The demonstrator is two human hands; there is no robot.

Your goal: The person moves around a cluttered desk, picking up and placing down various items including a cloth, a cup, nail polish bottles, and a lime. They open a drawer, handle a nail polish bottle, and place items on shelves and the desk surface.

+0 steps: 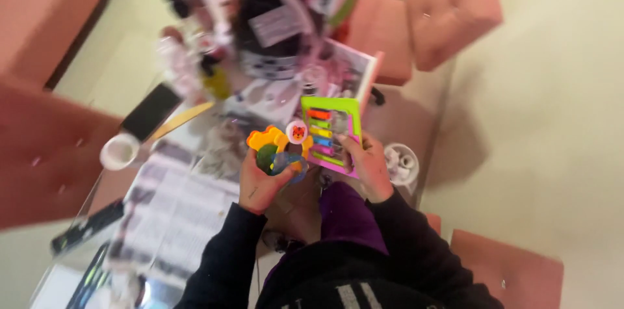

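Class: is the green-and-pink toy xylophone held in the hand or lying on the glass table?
Held: the right hand grips the toy xylophone's lower edge, tilted above the glass table.

A dark phone screen [151, 111] lies left of a white-labelled black package [276, 23].

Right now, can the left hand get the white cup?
Probably not yet: the left hand is full, gripping a flower toy. The white cup stands apart to its left, with nothing between them.

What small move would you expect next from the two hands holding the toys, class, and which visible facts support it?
Probably setting one toy down on the glass table. The left hand grips an orange-and-yellow flower-shaped toy, and the right hand holds a green-and-pink toy xylophone, so neither hand is free.
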